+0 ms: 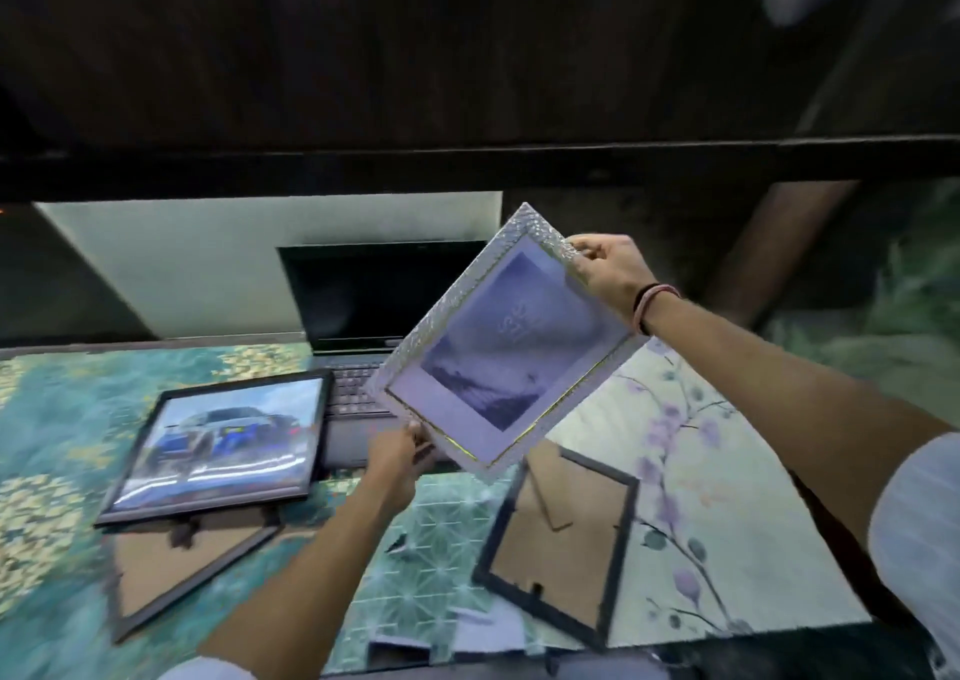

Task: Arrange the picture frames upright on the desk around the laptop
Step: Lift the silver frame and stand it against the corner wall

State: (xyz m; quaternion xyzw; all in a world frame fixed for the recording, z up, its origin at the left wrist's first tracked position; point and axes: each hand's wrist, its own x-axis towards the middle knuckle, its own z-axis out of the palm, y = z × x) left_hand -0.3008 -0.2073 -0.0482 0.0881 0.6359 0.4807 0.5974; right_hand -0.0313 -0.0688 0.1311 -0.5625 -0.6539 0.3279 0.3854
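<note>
I hold a silver glittery picture frame (498,347) tilted in the air above the open black laptop (358,310). My left hand (400,453) grips its lower corner and my right hand (610,271) pinches its upper right edge. A black frame with a car picture (218,443) lies face up left of the laptop. Two more black frames lie face down, brown backs showing: one at the front left (171,570), one at the front right (561,539).
The desk (727,497) has a teal and floral patterned cover. A dark shelf edge (467,165) runs overhead behind the laptop. A pale wall panel (182,264) stands at the back left. Small paper scraps (467,632) lie at the front edge.
</note>
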